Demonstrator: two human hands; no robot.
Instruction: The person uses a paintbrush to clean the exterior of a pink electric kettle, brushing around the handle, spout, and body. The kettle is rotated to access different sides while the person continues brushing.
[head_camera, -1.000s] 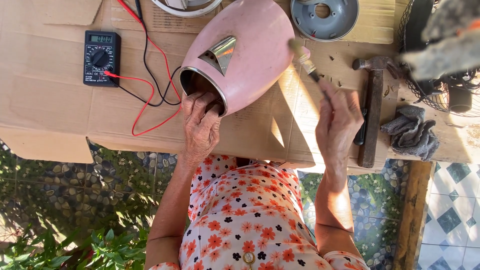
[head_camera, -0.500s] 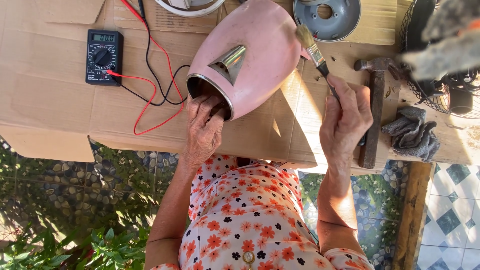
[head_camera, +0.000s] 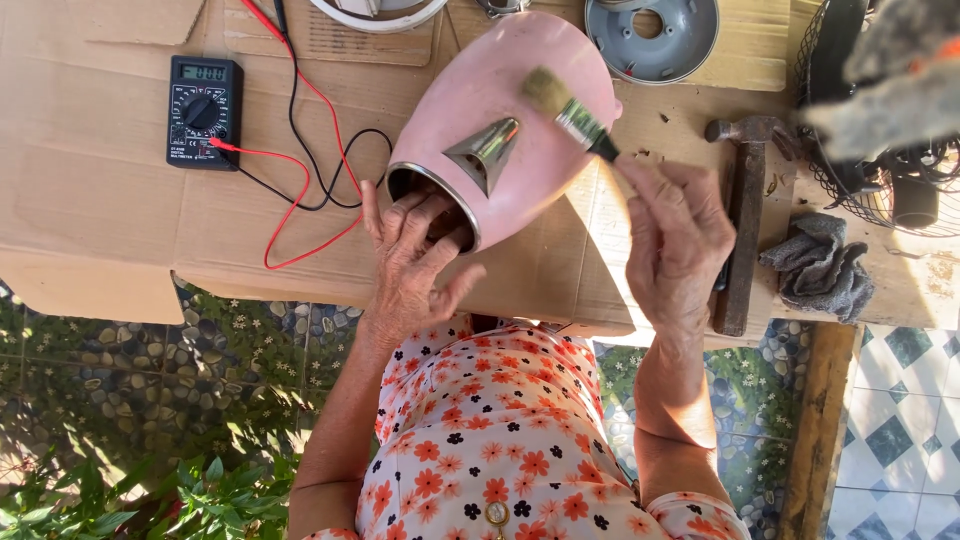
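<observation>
A pink kettle body (head_camera: 520, 120) with a metal spout lies tilted on cardboard, its open mouth facing me. My left hand (head_camera: 415, 265) grips the rim of that opening, fingers inside it. My right hand (head_camera: 675, 240) holds a small paintbrush (head_camera: 570, 112) by its dark handle. The bristles touch the kettle's upper side, near the spout.
A black multimeter (head_camera: 203, 110) with red and black leads sits at the left on the cardboard sheet (head_camera: 90, 200). A hammer (head_camera: 745, 215) and a grey rag (head_camera: 820, 265) lie at the right. A grey round base (head_camera: 655, 40) is at the top. A fan grille (head_camera: 880, 150) stands at the far right.
My right hand has carried the brush left and onto the kettle's side. The kettle has tipped slightly, and my left hand keeps its hold on the rim.
</observation>
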